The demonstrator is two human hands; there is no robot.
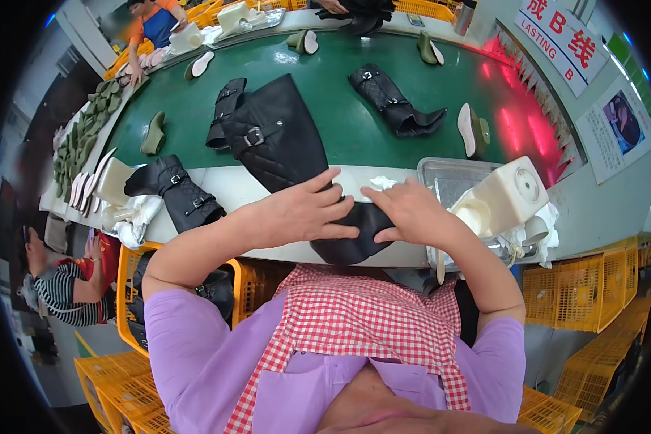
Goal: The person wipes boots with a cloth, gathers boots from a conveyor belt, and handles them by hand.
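Note:
A tall black boot (286,134) with a buckled strap and quilted panel lies in front of me, its shaft on the green belt and its foot end at the near edge. My left hand (315,210) rests on the boot's foot part, fingers spread. On the right side of the same part, my right hand (405,211) presses with its thumb and fingers apart. Another black boot (181,192) lies on the ledge to the left. Two more black boots lie on the belt, one (228,112) behind the shaft and one (394,101) further right.
Green shoes (153,134) are spread over the green belt (325,79). At right, a metal tray (456,170) holds a white container (510,195) and cloths. Green pieces (87,134) line the left ledge. Yellow crates (579,286) stand below. Other people are at the far left and back.

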